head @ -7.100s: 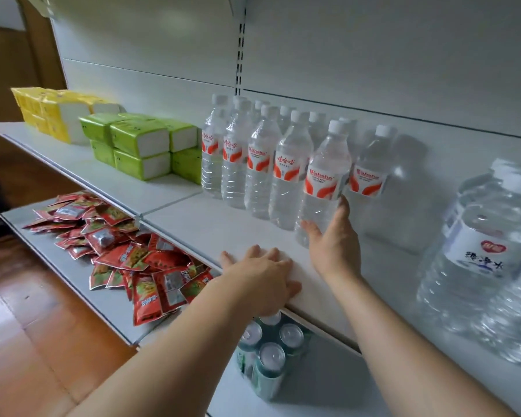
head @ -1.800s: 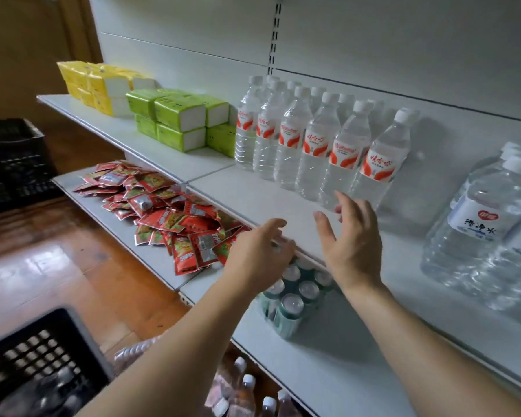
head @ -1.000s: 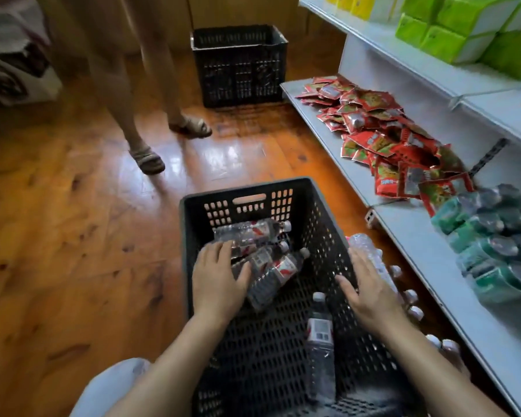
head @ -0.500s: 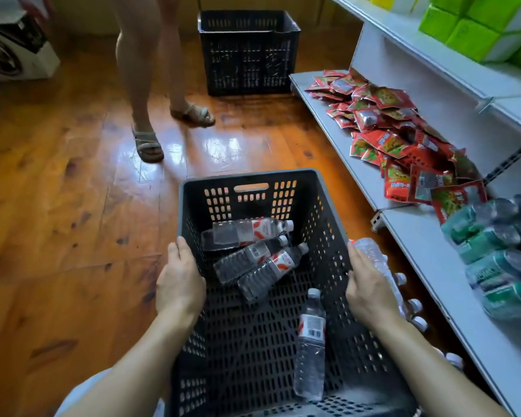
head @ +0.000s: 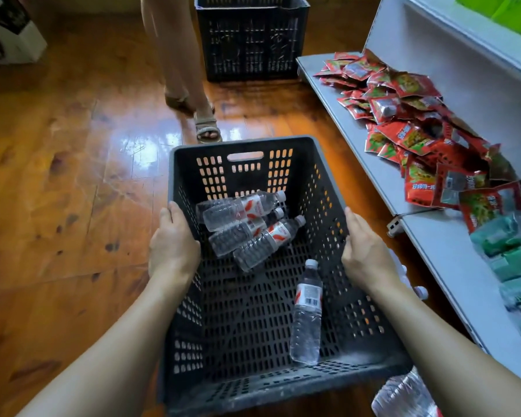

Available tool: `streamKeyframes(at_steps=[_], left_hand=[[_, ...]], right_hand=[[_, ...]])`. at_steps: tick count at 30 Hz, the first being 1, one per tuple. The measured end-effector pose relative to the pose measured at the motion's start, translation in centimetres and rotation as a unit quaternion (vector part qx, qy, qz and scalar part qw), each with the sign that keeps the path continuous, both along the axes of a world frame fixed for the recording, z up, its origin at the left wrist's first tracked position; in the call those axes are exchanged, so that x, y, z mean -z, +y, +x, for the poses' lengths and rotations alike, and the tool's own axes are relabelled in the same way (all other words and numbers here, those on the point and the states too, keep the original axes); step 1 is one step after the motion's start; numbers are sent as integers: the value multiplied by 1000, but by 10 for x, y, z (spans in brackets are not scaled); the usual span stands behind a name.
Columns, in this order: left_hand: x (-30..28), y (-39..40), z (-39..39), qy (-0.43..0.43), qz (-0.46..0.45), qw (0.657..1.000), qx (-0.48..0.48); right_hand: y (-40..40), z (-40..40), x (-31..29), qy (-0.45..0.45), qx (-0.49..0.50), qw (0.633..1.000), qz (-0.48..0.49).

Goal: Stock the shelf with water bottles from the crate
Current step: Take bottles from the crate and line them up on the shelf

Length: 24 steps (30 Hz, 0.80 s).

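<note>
A black plastic crate (head: 244, 145) sits on the wooden floor in front of me. My left hand (head: 172, 245) grips its left rim and my right hand (head: 364, 251) grips its right rim. Inside, three water bottles (head: 247, 227) with red and white labels lie bunched toward the far left. A single water bottle (head: 307, 314) lies apart toward the near right. The white lower shelf (head: 433, 242) runs along the right side.
Red snack packets (head: 409, 124) are heaped on the lower shelf, with green cans (head: 515, 260) nearer me. More bottles (head: 406, 395) lie on the floor beside the crate. A second black crate (head: 250, 37) stands beyond, and a person's sandalled foot (head: 206, 127) is just past my crate.
I turned from the upper shelf down to the crate. Both hands went from reaching inside it to gripping its side rims, and the crate has come closer. The other person stepped nearer.
</note>
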<state>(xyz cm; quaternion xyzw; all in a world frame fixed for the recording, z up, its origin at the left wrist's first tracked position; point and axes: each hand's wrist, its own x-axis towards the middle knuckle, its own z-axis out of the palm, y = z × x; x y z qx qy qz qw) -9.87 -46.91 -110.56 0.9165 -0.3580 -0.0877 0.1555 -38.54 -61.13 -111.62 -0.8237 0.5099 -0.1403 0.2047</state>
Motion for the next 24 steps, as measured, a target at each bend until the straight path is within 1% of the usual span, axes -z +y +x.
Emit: streamKeyframes(at_steps=[4, 5, 7, 8, 9, 10, 11, 12, 13, 15, 16, 17, 19, 20, 21, 22, 24], left_hand=[[2, -9, 5, 6, 23, 1000, -9], [0, -10, 4, -14, 38, 999, -11], [-3, -14, -8, -91, 66, 994, -1], [-6, -18, -22, -120, 68, 990, 28], [-5, -23, -39, -129, 60, 987, 76], [-2, -31, -59, -113, 47, 983, 134], [3, -38, -79, -69, 43, 980, 180], [9, -46, -98, -13, 61, 976, 207], [16, -52, -114, 43, 88, 972, 216], [32, -63, -137, 146, 151, 957, 201], [42, -68, -144, 183, 182, 947, 191], [53, -72, -150, 216, 210, 936, 181], [76, -79, -162, 271, 250, 914, 169], [89, -81, -167, 291, 264, 904, 169], [102, -84, -173, 306, 278, 895, 165], [114, -85, -178, 315, 290, 890, 158], [137, -85, -187, 328, 301, 885, 139]], right_hand=[[-7, 4, -3, 10, 0, 1000, 10], [-7, 4, -4, 5, 0, 1000, 13], [-6, 5, -5, 0, -7, 1000, 14], [-6, 5, -5, 9, -13, 1000, 1], [-5, 5, -5, 21, -26, 999, -29], [-5, 5, -6, 31, -46, 996, -71], [-5, 7, -9, 34, -66, 991, -111], [-4, 8, -11, 33, -88, 986, -138], [-1, 10, -14, 31, -112, 984, -137], [8, 16, -23, 48, -155, 985, -55], [12, 18, -25, 80, -164, 983, 0], [15, 22, -24, 133, -161, 976, 55], [20, 28, -18, 269, -151, 938, 156], [21, 31, -14, 313, -146, 920, 188], [21, 33, -8, 339, -138, 908, 205], [21, 34, -2, 351, -133, 902, 212], [19, 34, 10, 348, -117, 905, 216]])
